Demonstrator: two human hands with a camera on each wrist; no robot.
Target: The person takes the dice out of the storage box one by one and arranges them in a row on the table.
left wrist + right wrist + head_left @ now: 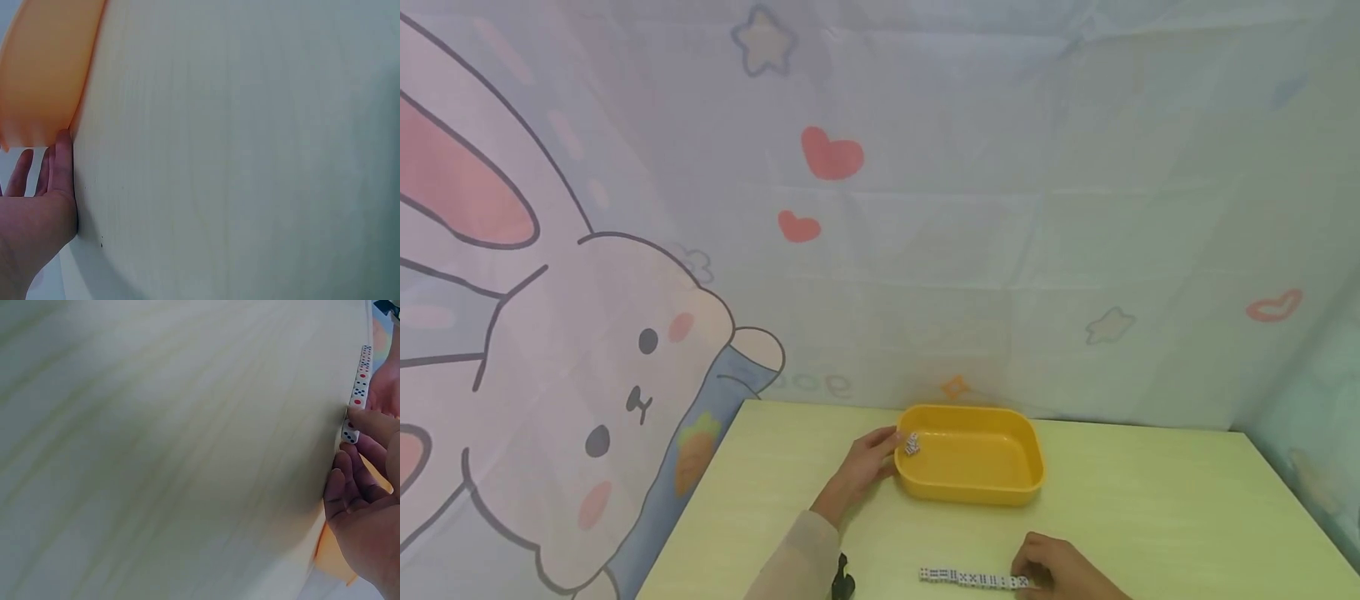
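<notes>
At the left side of a shallow yellow tray (966,497), my left hand (867,463) touches the wall with extended fingers; the left wrist view shows the fingertips against that wall (44,81). A small cluster of white dice (912,444) lies in the tray's left end. Nearer to me, a straight row of white dice (973,577) runs across the table. My right hand (1058,567) is at the row's right end, where thumb and fingers pinch the end die (350,434). Part of that die is covered by a finger.
The pale yellow-green table (1150,508) backs onto a hanging cloth (940,275) printed with a rabbit, hearts and stars. Beside the left sleeve (797,554) is a small black object (842,581), cut off by the lower edge of the head view.
</notes>
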